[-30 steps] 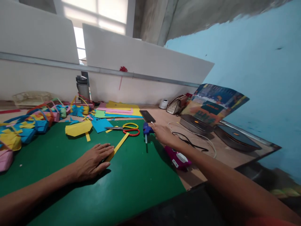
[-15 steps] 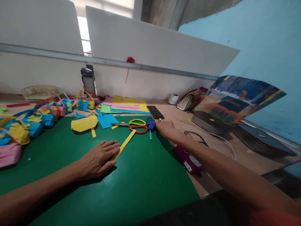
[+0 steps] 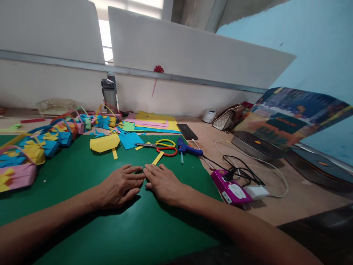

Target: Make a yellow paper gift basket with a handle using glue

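A yellow paper strip [image 3: 158,158] lies on the green mat [image 3: 116,235], its near part covered by my hands. My left hand [image 3: 121,186] rests flat with its fingertips at the strip. Beside it, my right hand [image 3: 164,184] lies over the strip, palm down, fingers stretched out and nearly touching the left ones. Just beyond are scissors [image 3: 162,147] with yellow and red handles and a blue glue gun [image 3: 187,148] lying on its side. A folded yellow paper piece [image 3: 104,143] with a tab and a blue paper square [image 3: 129,140] lie farther left.
Several small paper baskets [image 3: 49,141] line the left side. Stacked coloured sheets [image 3: 154,122] and a phone [image 3: 186,131] are at the back. A purple power strip [image 3: 231,187] with cables sits at right, before a propped picture board [image 3: 295,117]. A bottle [image 3: 109,94] stands behind.
My right hand has come back from the glue gun to the yellow strip, beside my left hand. The glue gun now lies free on the mat. The view has shifted slightly.
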A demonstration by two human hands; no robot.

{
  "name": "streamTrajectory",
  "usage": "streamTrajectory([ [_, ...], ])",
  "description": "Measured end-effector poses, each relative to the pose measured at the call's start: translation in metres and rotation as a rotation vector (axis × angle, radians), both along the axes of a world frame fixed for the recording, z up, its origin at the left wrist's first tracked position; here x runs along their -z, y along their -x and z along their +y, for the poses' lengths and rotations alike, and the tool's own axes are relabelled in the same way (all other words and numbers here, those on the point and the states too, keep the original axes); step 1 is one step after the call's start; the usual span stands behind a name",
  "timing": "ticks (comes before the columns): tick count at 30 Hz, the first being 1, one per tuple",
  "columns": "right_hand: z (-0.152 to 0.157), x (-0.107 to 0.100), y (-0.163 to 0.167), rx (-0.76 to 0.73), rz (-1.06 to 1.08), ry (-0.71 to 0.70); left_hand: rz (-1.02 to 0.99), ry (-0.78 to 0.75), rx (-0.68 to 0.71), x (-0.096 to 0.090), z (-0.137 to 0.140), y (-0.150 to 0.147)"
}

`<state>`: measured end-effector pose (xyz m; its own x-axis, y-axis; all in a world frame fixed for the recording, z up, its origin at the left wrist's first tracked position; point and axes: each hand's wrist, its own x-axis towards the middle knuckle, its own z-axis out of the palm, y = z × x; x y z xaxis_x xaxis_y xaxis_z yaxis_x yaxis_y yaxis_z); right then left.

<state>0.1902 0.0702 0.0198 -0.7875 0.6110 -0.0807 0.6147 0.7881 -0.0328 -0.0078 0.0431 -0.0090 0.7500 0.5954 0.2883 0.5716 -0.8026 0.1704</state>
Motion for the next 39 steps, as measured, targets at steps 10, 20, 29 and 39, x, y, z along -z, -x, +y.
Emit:
streamTrajectory([
  [10, 0.039, 0.003, -0.02, 0.13, -0.016, -0.113, -0.161, -0.001, 0.02, -0.002, -0.005, 0.001],
  [20, 0.017, 0.007, -0.013, -0.002, 0.046, -0.09, -0.206, -0.082, 0.034, -0.002, -0.02, -0.002],
  [29, -0.031, 0.005, 0.001, -0.295, 0.174, 0.134, -0.253, -0.332, -0.262, 0.006, -0.004, 0.01],
  [39, -0.043, 0.009, -0.005, -0.447, 0.377, 0.121, -0.035, -0.342, -0.829, -0.012, 0.057, 0.109],
])
